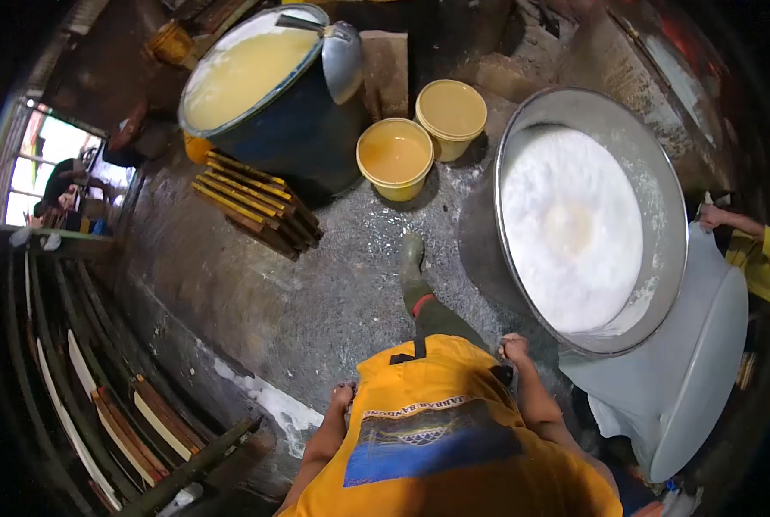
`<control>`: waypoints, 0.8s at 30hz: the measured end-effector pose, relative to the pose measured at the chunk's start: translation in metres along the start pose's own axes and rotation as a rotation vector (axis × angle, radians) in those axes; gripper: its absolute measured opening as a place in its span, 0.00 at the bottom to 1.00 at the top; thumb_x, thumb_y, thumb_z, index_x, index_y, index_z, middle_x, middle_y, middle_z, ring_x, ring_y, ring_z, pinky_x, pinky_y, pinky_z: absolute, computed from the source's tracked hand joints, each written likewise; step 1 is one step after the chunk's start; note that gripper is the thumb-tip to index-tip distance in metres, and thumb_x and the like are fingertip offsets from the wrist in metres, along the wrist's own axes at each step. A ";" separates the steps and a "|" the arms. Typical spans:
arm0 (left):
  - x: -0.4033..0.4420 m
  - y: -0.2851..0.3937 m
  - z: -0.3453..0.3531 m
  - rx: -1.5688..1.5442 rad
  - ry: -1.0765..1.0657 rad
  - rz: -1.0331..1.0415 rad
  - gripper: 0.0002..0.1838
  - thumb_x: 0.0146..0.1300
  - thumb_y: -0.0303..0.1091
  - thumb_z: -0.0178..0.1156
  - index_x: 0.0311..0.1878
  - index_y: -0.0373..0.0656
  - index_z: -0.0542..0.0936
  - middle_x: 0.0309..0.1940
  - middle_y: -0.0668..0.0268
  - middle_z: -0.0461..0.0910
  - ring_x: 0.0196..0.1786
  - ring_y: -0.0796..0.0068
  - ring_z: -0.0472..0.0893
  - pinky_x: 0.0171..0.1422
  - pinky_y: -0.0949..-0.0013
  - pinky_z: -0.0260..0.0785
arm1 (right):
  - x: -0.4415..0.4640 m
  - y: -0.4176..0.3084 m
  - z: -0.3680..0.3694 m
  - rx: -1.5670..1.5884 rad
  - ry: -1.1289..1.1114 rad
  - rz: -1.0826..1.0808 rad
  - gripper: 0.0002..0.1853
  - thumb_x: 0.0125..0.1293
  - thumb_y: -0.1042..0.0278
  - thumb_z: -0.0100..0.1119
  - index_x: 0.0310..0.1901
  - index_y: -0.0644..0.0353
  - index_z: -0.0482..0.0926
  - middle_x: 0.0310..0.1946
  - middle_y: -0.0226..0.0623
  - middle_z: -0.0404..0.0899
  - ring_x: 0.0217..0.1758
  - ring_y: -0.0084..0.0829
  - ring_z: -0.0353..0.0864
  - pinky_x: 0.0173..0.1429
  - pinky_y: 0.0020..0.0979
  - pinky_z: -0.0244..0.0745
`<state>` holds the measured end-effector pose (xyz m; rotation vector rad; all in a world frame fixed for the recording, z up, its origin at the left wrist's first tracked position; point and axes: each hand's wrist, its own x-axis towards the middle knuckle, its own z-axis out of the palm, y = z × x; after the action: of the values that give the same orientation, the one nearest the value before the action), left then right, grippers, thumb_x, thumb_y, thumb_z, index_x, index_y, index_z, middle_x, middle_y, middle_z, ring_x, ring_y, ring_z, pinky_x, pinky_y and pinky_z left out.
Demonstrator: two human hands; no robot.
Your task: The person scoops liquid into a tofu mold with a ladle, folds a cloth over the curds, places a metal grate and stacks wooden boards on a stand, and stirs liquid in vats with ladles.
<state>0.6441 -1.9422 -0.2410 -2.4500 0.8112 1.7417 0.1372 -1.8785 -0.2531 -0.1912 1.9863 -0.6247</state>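
Note:
My left hand (pixel 342 396) hangs low beside my orange shirt (pixel 436 379), fingers curled in, with no object seen in it. On the other side, my right hand (pixel 514 347) is also curled and appears to hold nothing. It is nearest to a large metal vat (pixel 480 250) full of white, foamy contents (pixel 574 276). Ahead of my boot (pixel 412 254) stand two yellow buckets of yellowish liquid, a nearer bucket (pixel 395 191) and a farther bucket (pixel 454 148). Neither hand touches the vat or the buckets.
A dark drum (pixel 290 151) of pale yellow liquid stands ahead left, a metal scoop (pixel 342 65) at its rim. Stacked wooden slats (pixel 255 207) lean beside it. Another person's hand (pixel 710 215) is by the grey cover (pixel 704 345). Wooden racks (pixel 143 414) line the left; the floor (pixel 230 284) looks wet.

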 end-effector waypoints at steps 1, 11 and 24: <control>0.010 0.008 -0.006 0.032 -0.014 0.005 0.13 0.58 0.36 0.56 0.34 0.33 0.80 0.24 0.60 0.78 0.27 0.67 0.78 0.29 0.62 0.68 | 0.015 -0.004 0.009 0.037 -0.007 0.024 0.08 0.60 0.67 0.52 0.26 0.60 0.73 0.17 0.34 0.72 0.14 0.31 0.68 0.18 0.34 0.61; 0.081 0.288 -0.117 0.025 0.260 0.328 0.14 0.58 0.41 0.56 0.25 0.40 0.75 0.20 0.68 0.72 0.24 0.76 0.70 0.29 0.71 0.61 | 0.180 0.008 0.114 -1.258 -0.238 -0.479 0.14 0.60 0.58 0.49 0.40 0.58 0.78 0.29 0.37 0.76 0.30 0.42 0.77 0.32 0.43 0.71; 0.040 0.588 -0.182 -0.425 0.438 1.026 0.11 0.65 0.26 0.54 0.47 0.31 0.73 0.39 0.65 0.76 0.41 0.77 0.76 0.49 0.70 0.69 | 0.108 -0.414 0.140 -0.418 -0.056 -0.543 0.12 0.63 0.63 0.51 0.36 0.65 0.76 0.28 0.44 0.76 0.34 0.41 0.79 0.38 0.40 0.72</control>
<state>0.5621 -2.5224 -0.0499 -3.0009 2.2711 1.6759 0.1531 -2.3221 -0.1799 -1.0147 1.9947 -0.5192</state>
